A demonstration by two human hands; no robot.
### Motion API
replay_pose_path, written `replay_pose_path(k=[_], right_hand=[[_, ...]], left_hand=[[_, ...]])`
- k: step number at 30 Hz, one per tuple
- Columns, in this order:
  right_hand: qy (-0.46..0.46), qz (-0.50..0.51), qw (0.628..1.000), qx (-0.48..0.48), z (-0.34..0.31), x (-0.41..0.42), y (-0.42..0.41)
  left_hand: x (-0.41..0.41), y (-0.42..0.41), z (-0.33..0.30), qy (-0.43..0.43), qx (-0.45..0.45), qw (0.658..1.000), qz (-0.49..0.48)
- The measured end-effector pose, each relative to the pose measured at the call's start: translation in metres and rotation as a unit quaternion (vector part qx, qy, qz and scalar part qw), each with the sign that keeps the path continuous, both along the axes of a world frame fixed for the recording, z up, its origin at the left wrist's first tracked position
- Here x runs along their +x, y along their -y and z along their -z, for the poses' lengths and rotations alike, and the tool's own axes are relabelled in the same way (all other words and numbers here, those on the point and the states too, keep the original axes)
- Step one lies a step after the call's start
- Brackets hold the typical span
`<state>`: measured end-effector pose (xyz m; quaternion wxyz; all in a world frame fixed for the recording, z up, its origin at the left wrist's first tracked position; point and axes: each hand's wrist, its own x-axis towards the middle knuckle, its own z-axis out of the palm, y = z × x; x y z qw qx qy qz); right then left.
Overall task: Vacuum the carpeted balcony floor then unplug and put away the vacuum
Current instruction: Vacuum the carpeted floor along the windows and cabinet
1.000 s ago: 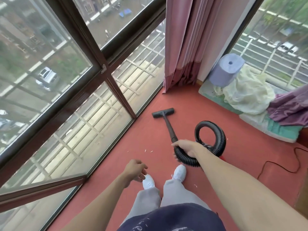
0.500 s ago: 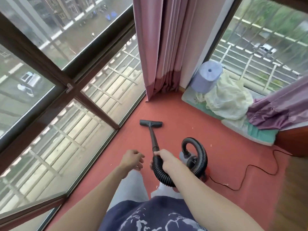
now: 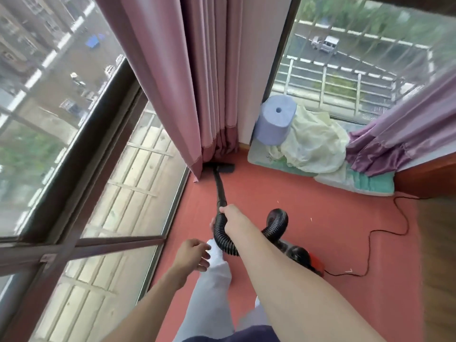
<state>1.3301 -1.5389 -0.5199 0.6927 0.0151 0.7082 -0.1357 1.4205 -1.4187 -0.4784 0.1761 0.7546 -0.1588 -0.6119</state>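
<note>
Vacuum nozzle [image 3: 220, 167] now shoved into the corner under the pink curtain [image 3: 197, 82] — edge pass underway; your right hand [image 3: 233, 214] fingers grip the hose [image 3: 220, 230], left hand [image 3: 191, 254] loose, empty.

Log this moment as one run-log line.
stage: vacuuming | right hand: gripping black ribbed vacuum hose | left hand: free | black floor nozzle: on red carpet at pink curtain hem | black power cord: attached
</note>
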Motion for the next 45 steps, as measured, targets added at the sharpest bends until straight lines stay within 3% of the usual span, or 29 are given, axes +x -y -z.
replay_pose_path(k=[6,10,21,27,31,34,37,41,45], right_hand=[[-0.054,-0.05,0.997,-0.014,0.024,0.033,0.051],[-0.028,-0.07,0.996,-0.036,0.036,0.057,0.05],[-0.046,-0.003,0.998,0.04,0.036,-0.028,-0.083],[-0.035,-0.072,0.996,0.046,0.031,-0.058,-0.145],[-0.042,-0.098,0.994,-0.02,-0.012,-0.086,-0.146],[-0.009,-0.196,0.98,-0.038,-0.011,-0.1,-0.161],[0.014,-0.092,0.996,0.01,-0.011,-0.11,-0.181],[0.016,-0.078,0.997,0.013,-0.021,-0.109,-0.156],[-0.001,-0.143,0.99,-0.011,-0.01,-0.093,-0.095]], left_hand=[[0.029,0.042,0.007,-0.001,-0.004,1.0,-0.019],[0.034,0.044,0.008,-0.003,-0.001,1.0,-0.008],[0.012,0.017,0.014,0.058,0.032,0.996,0.057],[-0.052,0.016,-0.018,0.053,-0.013,0.987,0.152],[-0.09,0.005,-0.035,0.075,-0.069,0.973,0.207],[-0.102,-0.015,-0.035,0.096,-0.095,0.96,0.246],[-0.098,-0.03,-0.03,0.111,-0.09,0.954,0.262],[-0.072,-0.033,-0.018,0.113,-0.05,0.957,0.264],[-0.038,-0.002,-0.005,0.121,-0.028,0.961,0.249]])
